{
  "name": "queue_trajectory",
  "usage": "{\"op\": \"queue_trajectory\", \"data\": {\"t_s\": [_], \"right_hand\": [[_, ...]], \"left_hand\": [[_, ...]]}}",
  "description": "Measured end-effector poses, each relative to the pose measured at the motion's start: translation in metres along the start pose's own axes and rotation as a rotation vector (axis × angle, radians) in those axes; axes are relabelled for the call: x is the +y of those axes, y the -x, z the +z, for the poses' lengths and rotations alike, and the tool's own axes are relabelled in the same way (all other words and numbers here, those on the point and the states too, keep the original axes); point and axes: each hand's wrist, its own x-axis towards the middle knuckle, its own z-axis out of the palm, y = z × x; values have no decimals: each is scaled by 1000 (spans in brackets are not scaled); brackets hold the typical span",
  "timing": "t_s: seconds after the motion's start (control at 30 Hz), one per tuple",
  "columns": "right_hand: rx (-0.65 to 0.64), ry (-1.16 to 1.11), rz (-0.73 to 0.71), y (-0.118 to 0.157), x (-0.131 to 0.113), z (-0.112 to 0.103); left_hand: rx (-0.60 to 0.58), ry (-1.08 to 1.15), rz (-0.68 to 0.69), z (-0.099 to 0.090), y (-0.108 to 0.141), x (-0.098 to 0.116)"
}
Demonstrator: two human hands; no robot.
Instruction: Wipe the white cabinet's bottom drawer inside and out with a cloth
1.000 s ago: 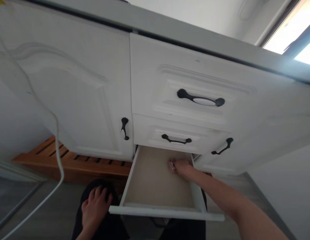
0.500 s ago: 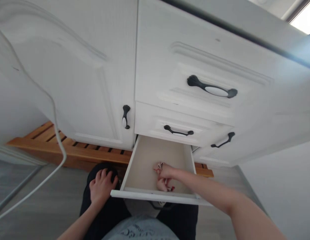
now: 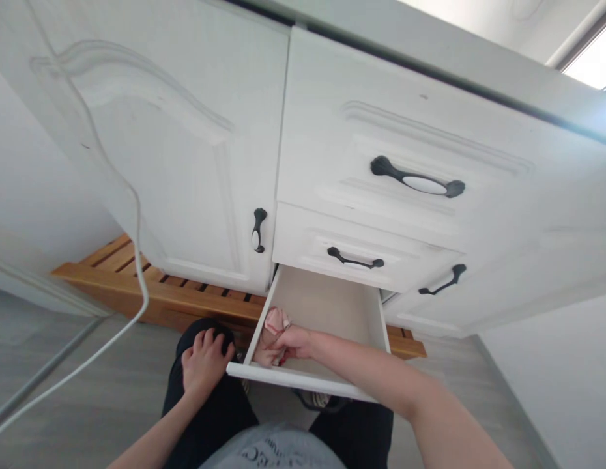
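Observation:
My right hand (image 3: 294, 341) reaches into the pulled-out bottom drawer (image 3: 332, 299). Its fingers are closed on a soft pink cloth bundle (image 3: 277, 321) with a bit of red at its lower end. The bundle sits by the drawer's left wall, near the front corner. What kind of cloth it is I cannot make out. My left hand (image 3: 205, 358) lies on my left knee, fingers apart and bent over the dark trouser leg, holding nothing.
Above is a shut drawer with a dark handle (image 3: 355, 258), and above that a larger front with a bigger handle (image 3: 418, 177). A cabinet door (image 3: 200, 163) stands at left. A white cable (image 3: 137, 260) hangs before a slatted wooden base (image 3: 151, 293).
My right hand has carried the pink cloth from the drawer's middle to its left side. My left hand stays on the knee. The view has shifted slightly.

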Motion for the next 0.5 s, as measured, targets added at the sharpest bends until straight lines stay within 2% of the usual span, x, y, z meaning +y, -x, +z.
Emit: {"op": "queue_trajectory", "data": {"t_s": [0.1,0.23,0.3,0.4,0.43,0.5], "right_hand": [[1,-9,6,13,-8,-3],[-74,-35,-79,34,-38,2],[-29,27,-264,44,-55,6],[121,273,-650,56,-70,8],[156,351,-716,58,-70,8],[174,454,-671,60,-66,11]], "left_hand": [[-11,20,26,-1,-1,4],[-33,20,40,-5,-1,4],[-40,18,41,-6,0,2],[-36,13,27,-5,2,-2],[-33,11,18,-4,2,-3],[-34,7,4,-3,3,-5]]}}
